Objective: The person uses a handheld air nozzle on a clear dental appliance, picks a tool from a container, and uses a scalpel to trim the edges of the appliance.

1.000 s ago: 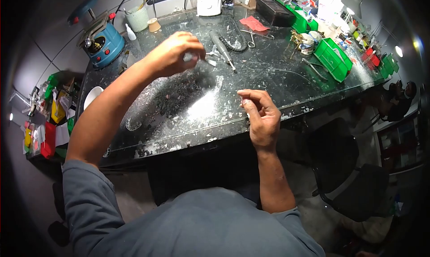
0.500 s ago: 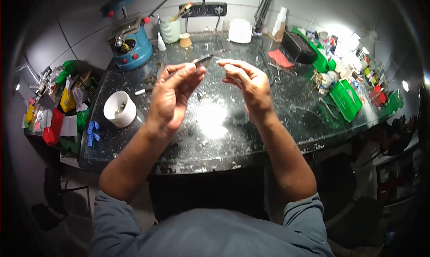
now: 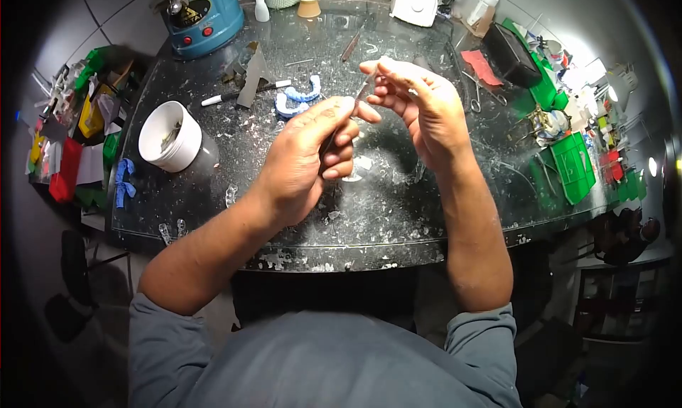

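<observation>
My left hand (image 3: 302, 152) is closed round a thin dark hand tool with a slim blade (image 3: 364, 92), tilted up to the right. My right hand (image 3: 430, 106) is raised beside the blade, its thumb and forefinger pinched together at the blade's upper end. A small whitish bit shows at those fingertips, too small to name. Behind my left hand lie blue-and-white dental models (image 3: 302, 99), partly hidden by it. A black-and-white marker (image 3: 220, 97) and a bent grey sheet (image 3: 252, 81) lie left of them.
A white tub (image 3: 170, 138) and a crumpled blue piece (image 3: 124, 184) stand at left. Clear tray-like pieces (image 3: 231, 195) lie near my left forearm. Behind are a blue machine (image 3: 206, 20) and a white box (image 3: 413, 4). Scissors (image 3: 483, 94), red paper (image 3: 482, 68) and green bins (image 3: 572, 166) lie right.
The view has tipped downward, so the table's things sit higher. My hands have come together, with the tool's blade now at my right fingers. The blue-and-white models have come into sight.
</observation>
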The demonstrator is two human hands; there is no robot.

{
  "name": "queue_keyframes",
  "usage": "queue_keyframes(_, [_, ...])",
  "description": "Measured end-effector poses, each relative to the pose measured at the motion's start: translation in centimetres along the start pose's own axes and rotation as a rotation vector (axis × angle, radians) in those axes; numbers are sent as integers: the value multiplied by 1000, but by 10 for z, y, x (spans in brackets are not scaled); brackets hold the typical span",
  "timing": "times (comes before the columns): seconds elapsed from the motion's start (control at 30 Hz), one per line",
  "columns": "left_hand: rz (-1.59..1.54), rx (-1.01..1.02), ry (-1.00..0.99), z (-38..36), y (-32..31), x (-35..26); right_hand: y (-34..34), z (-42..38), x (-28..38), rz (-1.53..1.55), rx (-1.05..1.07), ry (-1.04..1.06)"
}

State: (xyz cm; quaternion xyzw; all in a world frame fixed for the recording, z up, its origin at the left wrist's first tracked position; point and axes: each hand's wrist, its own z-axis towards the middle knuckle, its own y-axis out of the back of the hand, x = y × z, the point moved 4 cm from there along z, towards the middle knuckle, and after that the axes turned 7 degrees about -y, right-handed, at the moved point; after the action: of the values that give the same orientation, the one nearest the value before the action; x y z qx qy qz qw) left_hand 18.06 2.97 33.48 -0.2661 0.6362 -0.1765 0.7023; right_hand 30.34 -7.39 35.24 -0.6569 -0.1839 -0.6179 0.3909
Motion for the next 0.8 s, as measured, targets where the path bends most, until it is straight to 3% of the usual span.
queue_keyframes(0.1, [144, -91, -109, 3, 8, 1, -1, -2, 0, -75, -1, 131])
queue_keyframes(0.2, [177, -72, -162, 4, 12, 2, -4, -2, -6, -175, -33, 130])
queue_keyframes(0.67, [458, -101, -254, 2, 6, 5, -4, -5, -14, -66, -67, 135])
queue_keyframes(0.8, [586, -82, -372, 3, 5, 6, -5, -6, -18, -129, -155, 173])
